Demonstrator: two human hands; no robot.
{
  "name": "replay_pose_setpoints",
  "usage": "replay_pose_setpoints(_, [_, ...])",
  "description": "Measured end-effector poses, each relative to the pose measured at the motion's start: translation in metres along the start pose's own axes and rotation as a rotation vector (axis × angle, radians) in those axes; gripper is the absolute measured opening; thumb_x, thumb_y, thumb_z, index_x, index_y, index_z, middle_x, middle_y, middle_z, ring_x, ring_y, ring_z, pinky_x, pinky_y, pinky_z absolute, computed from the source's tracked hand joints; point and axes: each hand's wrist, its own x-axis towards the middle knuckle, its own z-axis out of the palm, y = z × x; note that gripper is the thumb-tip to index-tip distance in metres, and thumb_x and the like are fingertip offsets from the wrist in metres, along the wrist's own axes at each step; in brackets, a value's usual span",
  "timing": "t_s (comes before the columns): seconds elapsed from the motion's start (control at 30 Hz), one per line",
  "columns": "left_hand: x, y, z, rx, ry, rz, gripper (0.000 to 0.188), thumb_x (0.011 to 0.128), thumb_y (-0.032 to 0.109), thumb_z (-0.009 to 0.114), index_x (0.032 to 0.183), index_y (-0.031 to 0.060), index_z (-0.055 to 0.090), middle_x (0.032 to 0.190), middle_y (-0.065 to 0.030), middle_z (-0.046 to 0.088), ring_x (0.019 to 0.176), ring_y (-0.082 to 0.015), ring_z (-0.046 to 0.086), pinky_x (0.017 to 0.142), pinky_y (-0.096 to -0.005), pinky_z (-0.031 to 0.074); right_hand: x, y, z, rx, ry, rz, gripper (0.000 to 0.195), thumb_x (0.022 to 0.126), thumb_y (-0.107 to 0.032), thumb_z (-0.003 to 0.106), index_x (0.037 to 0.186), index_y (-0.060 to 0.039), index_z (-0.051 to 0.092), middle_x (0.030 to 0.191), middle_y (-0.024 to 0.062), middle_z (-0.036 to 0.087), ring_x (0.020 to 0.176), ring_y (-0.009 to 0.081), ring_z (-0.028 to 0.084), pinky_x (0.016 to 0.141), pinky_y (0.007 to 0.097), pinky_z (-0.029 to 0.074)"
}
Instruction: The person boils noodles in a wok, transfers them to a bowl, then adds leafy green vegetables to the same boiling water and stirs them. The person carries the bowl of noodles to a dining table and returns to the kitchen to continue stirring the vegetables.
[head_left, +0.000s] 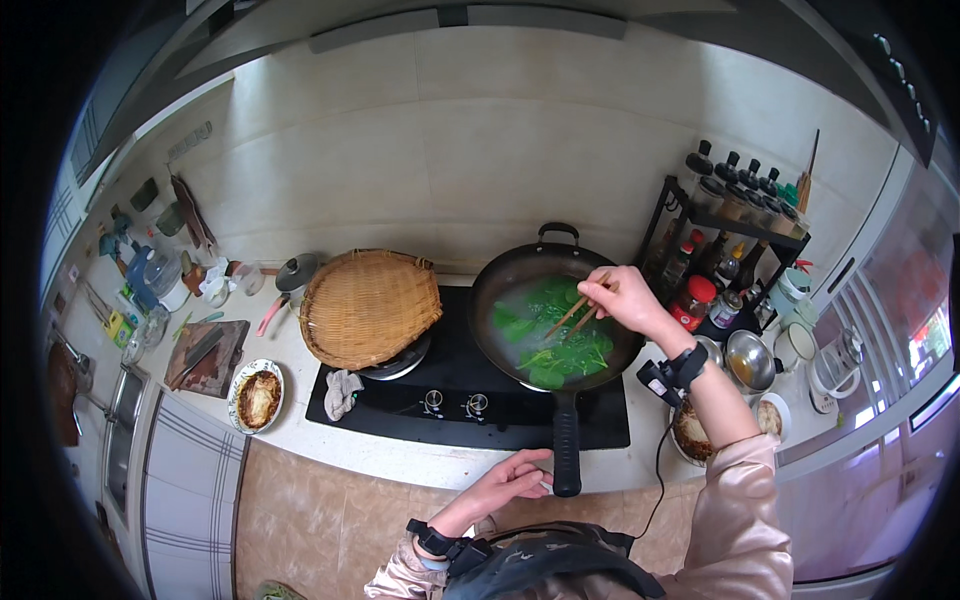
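My right hand (619, 300) grips a pair of wooden chopsticks (568, 318), their tips down among the green leaves. A dark wok (491, 281) stands on the right burner, holding leafy greens (562, 367) in cloudy, bubbling liquid. Its long black handle (567, 446) points towards me past the counter's front edge. My left hand (517, 476) is just left of the handle's end, index finger stretched out and the other fingers loosely bent. It holds nothing; whether the fingertips touch the handle I cannot tell.
A woven bamboo basket (371, 307) leans over the left burner of the black cooktop (450, 360), beside a crumpled cloth (343, 394). Further left are a plate of food (256, 397) and a cleaver (196, 356) on a cutting board (229, 345). A spice rack (739, 225) and metal bowls (750, 360) stand right.
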Motion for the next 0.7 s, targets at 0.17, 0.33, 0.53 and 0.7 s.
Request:
replay_pose_setpoints(0.17, [0.004, 0.001, 0.003, -0.031, 0.018, 0.003, 0.045, 0.097, 0.020, 0.050, 0.137, 0.0062, 0.035, 0.110, -0.0104, 0.060, 0.100, -0.0153, 0.059, 0.090, -0.0287, 0.048, -0.010, 0.007, 0.018, 0.138, -0.221, 0.075, 0.026, 0.089, -0.023, 0.060, 0.082, 0.0018, 0.063, 0.066, 0.0048, 0.061, 0.053, 0.0092, 0.056, 0.053, 0.0242, 0.047])
replay_pose_setpoints(0.33, [0.004, 0.007, 0.008, -0.007, 0.011, 0.001, 0.045, 0.096, 0.018, 0.050, 0.138, 0.0072, 0.034, 0.110, -0.0102, 0.060, 0.100, -0.0152, 0.060, 0.090, -0.0285, 0.047, -0.011, 0.037, 0.016, 0.024, 0.079, -0.119, 0.022, 0.085, -0.018, 0.063, 0.083, 0.0038, 0.063, 0.070, 0.0083, 0.059, 0.062, 0.0124, 0.057, 0.057, 0.0275, 0.045])
replay_pose_setpoints(0.53, [-0.002, 0.003, 0.006, -0.026, 0.034, -0.001, 0.044, 0.096, 0.016, 0.050, 0.138, 0.0083, 0.035, 0.109, -0.0100, 0.061, 0.098, -0.0147, 0.060, 0.090, -0.0290, 0.047, -0.005, -0.007, -0.037, -0.193, 0.005, 0.068, 0.031, 0.091, -0.027, 0.057, 0.076, 0.0003, 0.058, 0.063, 0.0026, 0.058, 0.055, 0.0092, 0.054, 0.053, 0.0248, 0.045])
replay_pose_setpoints(0.7, [0.004, 0.001, 0.008, -0.020, 0.029, 0.013, 0.043, 0.096, 0.015, 0.050, 0.136, 0.0082, 0.036, 0.109, -0.0100, 0.061, 0.098, -0.0149, 0.060, 0.089, -0.0289, 0.048, -0.008, 0.052, 0.000, 0.188, 0.045, 0.114, 0.025, 0.090, -0.023, 0.060, 0.078, -0.0006, 0.059, 0.064, 0.0004, 0.055, 0.056, 0.0085, 0.053, 0.054, 0.0245, 0.046])
